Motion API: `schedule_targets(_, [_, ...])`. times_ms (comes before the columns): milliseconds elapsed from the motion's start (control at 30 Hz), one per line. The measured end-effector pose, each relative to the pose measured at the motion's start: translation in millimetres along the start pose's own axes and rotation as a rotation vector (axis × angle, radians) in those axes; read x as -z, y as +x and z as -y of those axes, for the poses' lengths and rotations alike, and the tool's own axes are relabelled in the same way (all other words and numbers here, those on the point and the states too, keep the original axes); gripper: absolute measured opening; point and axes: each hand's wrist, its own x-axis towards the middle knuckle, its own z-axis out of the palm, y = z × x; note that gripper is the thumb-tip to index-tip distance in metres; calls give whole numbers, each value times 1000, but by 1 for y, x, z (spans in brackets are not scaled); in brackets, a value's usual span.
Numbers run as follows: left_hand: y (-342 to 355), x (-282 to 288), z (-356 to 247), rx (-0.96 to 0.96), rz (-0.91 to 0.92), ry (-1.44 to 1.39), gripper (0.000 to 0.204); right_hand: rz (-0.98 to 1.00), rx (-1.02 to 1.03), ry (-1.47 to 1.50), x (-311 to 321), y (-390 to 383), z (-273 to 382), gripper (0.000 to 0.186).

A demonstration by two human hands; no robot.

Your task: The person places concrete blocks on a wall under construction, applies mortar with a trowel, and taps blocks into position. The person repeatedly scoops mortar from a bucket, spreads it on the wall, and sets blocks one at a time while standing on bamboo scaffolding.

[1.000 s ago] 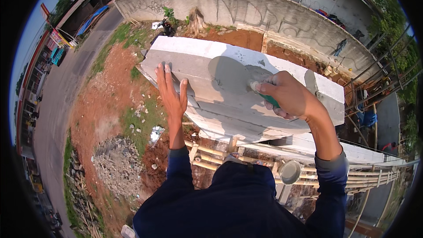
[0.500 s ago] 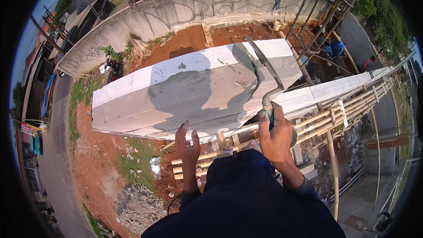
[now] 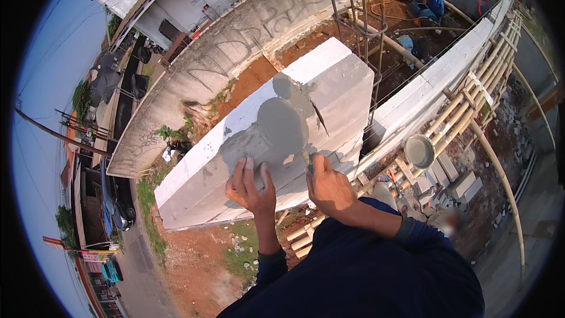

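Observation:
My right hand [image 3: 331, 187] grips the handle of a trowel [image 3: 282, 126]. Its broad, rounded grey blade appears laid nearly flat over the pale block wall [image 3: 347, 103], pointing away from me. Wet grey mortar [image 3: 303, 97] is smeared on the blocks near the blade; dark shadows make its exact edge hard to tell. To the left, my left hand [image 3: 253, 187] has its fingers apart and holds nothing. Its fingertips are at the blocks' surface; whether they touch I cannot tell.
A round bucket [image 3: 419, 152] with grey contents stands right of me by bamboo scaffold poles [image 3: 465, 103]. Steel reinforcing bars [image 3: 376, 35] rise beyond the wall's right end. Loose blocks [image 3: 450, 176] lie below on the right. A long concrete boundary wall [image 3: 206, 65] curves behind.
The trowel has swung from raised and edge-on at the right to low and flat over the blocks. My view has turned, bringing the bucket into sight. My left hand has come nearer the blocks.

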Motion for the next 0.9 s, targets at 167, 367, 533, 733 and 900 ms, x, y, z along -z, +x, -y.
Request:
schedule_targets(167, [2, 2, -7, 20, -3, 101, 44, 63, 6, 125, 1, -16, 20, 32])
schedule_targets(367, [-2, -3, 0, 56, -1, -2, 45, -5, 7, 95, 11, 6, 13, 27])
schedule_targets(533, [-3, -5, -1, 47, -2, -11, 46, -112, -13, 150, 13, 11, 13, 29])
schedule_targets(733, [-4, -5, 1, 60, 1, -6, 46, -136, 51, 142, 8, 4, 19, 31])
schedule_targets(900, [-5, -9, 0, 63, -9, -14, 45, 2, 92, 146, 7, 1, 25, 31])
